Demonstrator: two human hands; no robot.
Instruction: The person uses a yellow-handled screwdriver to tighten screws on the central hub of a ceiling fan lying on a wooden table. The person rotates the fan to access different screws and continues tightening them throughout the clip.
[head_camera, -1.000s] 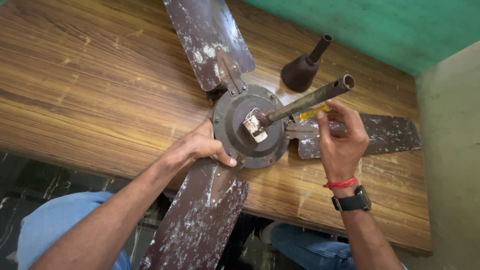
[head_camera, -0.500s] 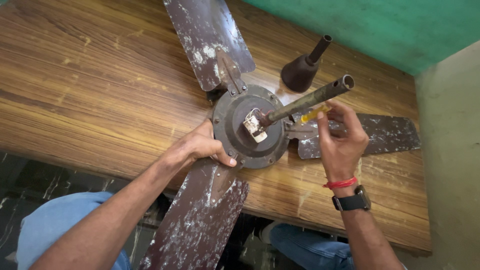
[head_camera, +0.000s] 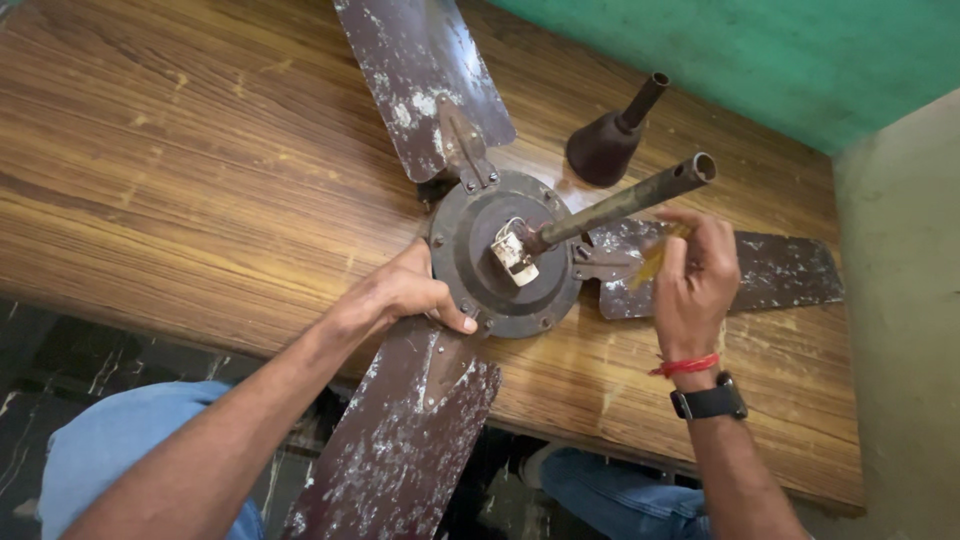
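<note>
old ceiling fan lying on a wooden table, dark round motor housing facing up, every place below told from that housing. rising from its centre and tilting away to the right, a rusty down rod with an open end; at the rod's foot, a small pale block, kind not clear. three brown blades flecked with white: one blade running off the far side, one blade reaching toward the near side and past the table edge, one blade stretching right. left hand pressed on the near-left rim of the housing, fingers curled over the edge, thumb flat against the screws there, gripping the rim. right hand just right of the housing, above the right blade's bracket, fingers closed around a yellow-handled tool, probably a screwdriver, tip hidden. red thread and black wristwatch on that wrist. beyond the housing, to the far right, a dark bell-shaped canopy cover standing upright on the table, apart from the fan.
</note>
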